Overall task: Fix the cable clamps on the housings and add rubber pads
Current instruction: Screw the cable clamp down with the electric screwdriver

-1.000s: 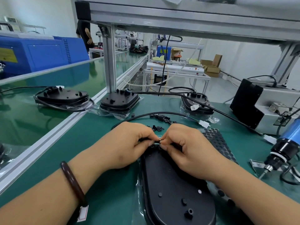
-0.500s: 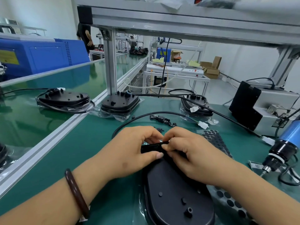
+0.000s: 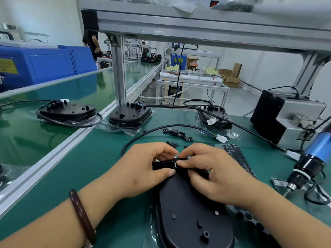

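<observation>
A black oval housing [image 3: 189, 215] lies in front of me on the green bench. My left hand [image 3: 143, 169] grips its far end, thumb laid across the top edge. My right hand [image 3: 213, 174] pinches a small black cable clamp [image 3: 174, 163] against that same far end, fingertips meeting the left fingers. A black cable [image 3: 143, 135] loops from under my hands to a white connector [image 3: 221, 139]. Loose black clamps [image 3: 177, 133] lie just beyond my hands. A sheet of round black rubber pads [image 3: 238, 158] lies under my right wrist.
An electric screwdriver [image 3: 308, 163] with a blue body lies at the right. Three more housings [image 3: 129, 116] [image 3: 68, 110] [image 3: 215, 115] sit farther back, one on the conveyor [image 3: 26, 136]. A grey and black box unit [image 3: 284, 119] stands at the right. An aluminium post [image 3: 118, 76] rises behind.
My hands have lifted the housing's far end slightly. The left thumb has moved onto its top edge and the right fingers have shifted onto the clamp there.
</observation>
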A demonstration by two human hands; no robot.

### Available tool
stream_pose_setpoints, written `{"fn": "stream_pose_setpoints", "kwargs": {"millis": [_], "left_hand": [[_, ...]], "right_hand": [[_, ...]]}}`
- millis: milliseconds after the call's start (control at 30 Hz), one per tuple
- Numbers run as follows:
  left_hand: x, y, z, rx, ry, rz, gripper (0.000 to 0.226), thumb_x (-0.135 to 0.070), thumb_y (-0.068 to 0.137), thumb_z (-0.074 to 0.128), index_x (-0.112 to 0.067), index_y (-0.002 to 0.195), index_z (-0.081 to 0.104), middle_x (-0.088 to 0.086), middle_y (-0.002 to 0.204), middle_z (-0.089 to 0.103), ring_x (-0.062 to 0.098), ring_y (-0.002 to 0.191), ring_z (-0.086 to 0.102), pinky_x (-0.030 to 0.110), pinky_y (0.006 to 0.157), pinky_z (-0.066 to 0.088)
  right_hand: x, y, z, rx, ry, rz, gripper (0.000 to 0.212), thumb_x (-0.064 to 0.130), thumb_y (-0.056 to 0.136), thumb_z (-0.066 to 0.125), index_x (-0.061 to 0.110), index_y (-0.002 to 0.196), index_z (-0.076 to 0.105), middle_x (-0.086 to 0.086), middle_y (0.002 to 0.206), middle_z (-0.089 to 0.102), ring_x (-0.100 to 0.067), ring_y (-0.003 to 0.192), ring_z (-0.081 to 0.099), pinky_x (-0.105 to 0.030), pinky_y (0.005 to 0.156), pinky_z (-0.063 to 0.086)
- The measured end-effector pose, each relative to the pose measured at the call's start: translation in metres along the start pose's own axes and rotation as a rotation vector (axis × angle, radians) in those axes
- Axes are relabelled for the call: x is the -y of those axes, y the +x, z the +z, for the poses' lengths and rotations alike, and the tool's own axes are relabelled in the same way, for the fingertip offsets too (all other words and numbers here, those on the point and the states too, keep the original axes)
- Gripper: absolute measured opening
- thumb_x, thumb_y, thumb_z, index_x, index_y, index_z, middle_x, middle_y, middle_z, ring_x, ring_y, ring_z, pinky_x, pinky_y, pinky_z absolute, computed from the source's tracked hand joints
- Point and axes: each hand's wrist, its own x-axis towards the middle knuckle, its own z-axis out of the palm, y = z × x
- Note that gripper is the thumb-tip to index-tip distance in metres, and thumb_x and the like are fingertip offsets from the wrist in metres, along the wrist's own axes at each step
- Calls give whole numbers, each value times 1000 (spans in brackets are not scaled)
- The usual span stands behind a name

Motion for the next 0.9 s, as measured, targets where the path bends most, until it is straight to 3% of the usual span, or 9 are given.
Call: {"fn": "stream_pose_setpoints", "kwargs": {"millis": [67,200,267,400,567,700,800,900], "left_hand": [[1,1,-8,107,-43,-24,41,-13,83,69,-43,108,58,-21,101,67,-5,98,60,17,89,48],[-3,10,-15,223,31,-53,40,-12,89,60,-48,107,56,-27,86,61,-9,83,56,6,77,41],[-6,17,-18,274,40,-73,33,-16,91,58,-45,106,59,-22,84,62,-6,80,56,10,79,44],[-10,31,-23,375,115,-141,17,-26,94,54,-32,104,66,-8,98,69,5,93,61,24,89,48],[-12,39,-26,336,91,-231,24,-35,93,52,-28,80,70,9,82,66,17,72,53,38,77,48],[-12,45,-23,343,-11,-302,28,-30,93,53,-22,71,69,-16,49,50,4,50,40,24,53,32],[-8,46,-22,304,101,-251,22,-35,91,55,-27,75,68,-22,54,56,-4,52,47,19,58,38],[-3,42,-25,320,131,-235,20,-38,91,55,-24,84,68,-11,66,59,9,63,52,25,67,45]], "right_hand": [[-1,0,2,-35,8,-8,24,6,80,62,13,97,77,6,102,67,-4,80,61,-20,73,49],[-4,0,4,-65,19,-16,20,7,81,63,13,93,78,7,98,66,-7,78,63,-27,70,52],[-5,0,5,-74,31,-26,16,10,80,67,14,91,78,6,97,67,-6,78,63,-23,72,52],[-8,2,8,-116,7,-52,14,18,79,76,13,92,77,2,93,68,-7,78,64,-22,70,52],[-8,10,14,-247,-73,-79,9,16,78,77,11,85,75,-2,79,68,-16,68,65,-33,58,55],[-11,15,14,-236,-91,-104,4,12,83,69,11,84,73,-1,73,66,-18,67,63,-33,60,53],[-13,17,13,-211,-60,-87,6,8,84,67,11,83,72,0,72,64,-14,67,59,-29,62,49],[-13,20,14,-200,-42,-56,7,8,83,67,11,81,72,1,70,61,-13,65,55,-28,60,46]]}}
